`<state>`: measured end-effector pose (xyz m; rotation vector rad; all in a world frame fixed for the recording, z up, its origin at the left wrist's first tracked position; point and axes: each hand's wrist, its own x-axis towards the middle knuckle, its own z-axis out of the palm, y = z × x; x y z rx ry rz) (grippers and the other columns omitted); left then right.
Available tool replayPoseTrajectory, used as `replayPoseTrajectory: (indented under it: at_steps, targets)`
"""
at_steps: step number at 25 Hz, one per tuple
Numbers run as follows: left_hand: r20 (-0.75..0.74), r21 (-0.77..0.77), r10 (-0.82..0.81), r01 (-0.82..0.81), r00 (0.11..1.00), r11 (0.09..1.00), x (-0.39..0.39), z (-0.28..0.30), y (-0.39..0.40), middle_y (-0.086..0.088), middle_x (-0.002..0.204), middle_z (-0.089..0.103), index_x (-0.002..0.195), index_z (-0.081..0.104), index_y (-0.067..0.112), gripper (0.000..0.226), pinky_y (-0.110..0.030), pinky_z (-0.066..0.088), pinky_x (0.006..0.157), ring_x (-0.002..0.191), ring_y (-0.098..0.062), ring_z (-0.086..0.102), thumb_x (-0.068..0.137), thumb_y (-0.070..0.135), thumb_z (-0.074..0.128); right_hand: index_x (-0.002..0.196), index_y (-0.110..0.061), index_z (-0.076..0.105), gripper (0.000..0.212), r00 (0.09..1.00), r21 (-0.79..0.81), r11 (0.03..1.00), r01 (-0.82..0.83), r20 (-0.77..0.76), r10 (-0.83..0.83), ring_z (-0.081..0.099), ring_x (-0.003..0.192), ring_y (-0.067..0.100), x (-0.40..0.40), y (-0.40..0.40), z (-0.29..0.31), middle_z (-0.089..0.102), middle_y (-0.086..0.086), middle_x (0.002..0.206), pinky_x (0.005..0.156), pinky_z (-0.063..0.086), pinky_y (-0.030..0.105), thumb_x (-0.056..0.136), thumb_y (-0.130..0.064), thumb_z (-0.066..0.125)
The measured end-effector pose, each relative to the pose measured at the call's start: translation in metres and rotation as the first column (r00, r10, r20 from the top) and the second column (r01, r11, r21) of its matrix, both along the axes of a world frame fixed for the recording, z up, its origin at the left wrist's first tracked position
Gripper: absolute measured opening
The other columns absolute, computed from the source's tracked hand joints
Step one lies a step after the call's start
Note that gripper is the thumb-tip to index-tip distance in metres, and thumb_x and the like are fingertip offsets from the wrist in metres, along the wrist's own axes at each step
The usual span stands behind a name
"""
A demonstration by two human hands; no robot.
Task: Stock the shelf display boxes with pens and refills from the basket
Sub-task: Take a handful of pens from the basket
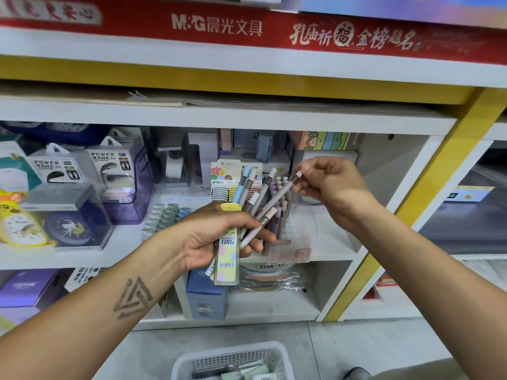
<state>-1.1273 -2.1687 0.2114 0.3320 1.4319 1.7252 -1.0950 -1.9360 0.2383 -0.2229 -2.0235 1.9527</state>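
A: Item status?

B: A bundle of pens (253,204) is gripped in the left hand (216,237), fanned upward and to the right. Caps are blue, white, grey and pale pink. The same hand holds a flat refill case (227,253) with a yellow cap, printed "100", hanging below the palm.

A: Right hand?

B: The right hand (329,185) pinches the white upper end of one grey pen (277,200) between thumb and forefinger. Its lower end appears to sit in the bundle, though overlap makes this hard to confirm.

A: Position against the display?

B: Both hands are in front of the middle shelf (323,250). Directly behind the bundle stands a clear display box (290,242) with upright pastel pens. To its left is a carded M&G lead-refill display (219,185).

A: Supply?

B: The white plastic basket (233,360) sits on the floor below the hands, with small packets inside.

A: Surroundings?

B: Power bank boxes (109,171) and boxed alarm clocks (65,220) occupy the shelf's left section. A red M&G banner (216,26) runs along the top.
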Motion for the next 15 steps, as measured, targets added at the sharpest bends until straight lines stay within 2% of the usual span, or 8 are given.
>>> replayPoseTrajectory:
  at_steps: [2,5,6,8,10,12,15]
  targets:
    - [0.012,-0.01,0.015,-0.015,1.0,1.0,0.001,-0.002,-0.001,-0.034,0.101,0.068,0.097,0.077,0.008,0.019,-0.026,0.055,0.05,0.062,-0.025,0.068,0.086,0.001,0.063,0.097,0.002,0.068,0.016,0.984,0.034,0.984,0.175,-0.044,-0.173,0.063,0.054,0.013,-0.003,0.012,0.001,0.069,0.007,0.064,0.056,0.053,0.021,0.1,-0.007,0.055]
    - [0.016,-0.017,0.064,-0.064,0.998,0.998,0.0,-0.004,-0.001,-0.034,0.099,0.068,0.103,0.076,0.01,0.024,-0.025,0.053,0.05,0.061,-0.026,0.067,0.084,-0.001,0.064,0.089,-0.016,0.068,0.018,0.942,0.334,0.881,0.335,-0.114,-0.315,0.061,0.054,0.01,-0.001,0.03,0.0,0.067,-0.004,0.058,0.059,0.053,0.028,0.101,-0.012,0.055]
    - [0.015,-0.018,0.075,-0.075,0.997,0.997,0.0,-0.004,-0.001,-0.035,0.099,0.068,0.104,0.076,0.01,0.025,-0.025,0.053,0.05,0.061,-0.026,0.067,0.084,-0.001,0.065,0.086,-0.021,0.067,0.021,0.943,0.447,0.831,0.331,-0.138,-0.302,0.062,0.056,0.011,0.001,0.032,-0.001,0.067,-0.005,0.058,0.062,0.054,0.03,0.101,-0.013,0.055]
    - [0.023,-0.022,0.091,-0.09,0.996,0.996,0.0,-0.005,0.001,-0.036,0.1,0.067,0.106,0.075,0.008,0.026,-0.026,0.053,0.049,0.061,-0.027,0.067,0.083,-0.002,0.065,0.088,-0.018,0.069,0.02,0.959,0.63,0.724,0.28,-0.16,-0.233,0.066,0.062,0.013,0.004,0.034,-0.005,0.069,-0.002,0.067,0.068,0.056,0.03,0.101,-0.012,0.055]
    - [0.032,-0.026,0.101,-0.1,0.994,0.995,0.002,-0.005,0.003,-0.036,0.1,0.067,0.111,0.072,0.005,0.032,-0.027,0.054,0.048,0.061,-0.028,0.067,0.08,-0.001,0.067,0.095,-0.013,0.072,0.019,0.974,0.722,0.655,0.224,-0.155,-0.162,0.067,0.063,0.009,0.005,0.03,-0.01,0.07,0.0,0.071,0.071,0.057,0.025,0.1,-0.009,0.055]
    - [0.038,-0.026,0.103,-0.102,0.994,0.994,0.003,-0.005,0.007,-0.036,0.1,0.067,0.112,0.071,0.005,0.036,-0.027,0.054,0.049,0.061,-0.029,0.067,0.077,-0.001,0.068,0.098,-0.013,0.073,0.018,0.986,0.74,0.651,0.168,-0.123,-0.115,0.067,0.064,0.007,0.004,0.025,-0.015,0.07,-0.002,0.071,0.071,0.057,0.023,0.099,-0.008,0.056]
    - [0.041,-0.022,0.105,-0.104,0.994,0.994,0.003,-0.004,0.011,-0.036,0.099,0.067,0.105,0.074,0.005,0.025,-0.027,0.056,0.05,0.062,-0.03,0.068,0.083,-0.003,0.065,0.101,-0.013,0.074,0.016,0.994,0.737,0.666,0.111,-0.085,-0.072,0.068,0.067,0.007,0.003,0.018,-0.022,0.07,-0.003,0.072,0.073,0.059,0.02,0.098,-0.008,0.058]
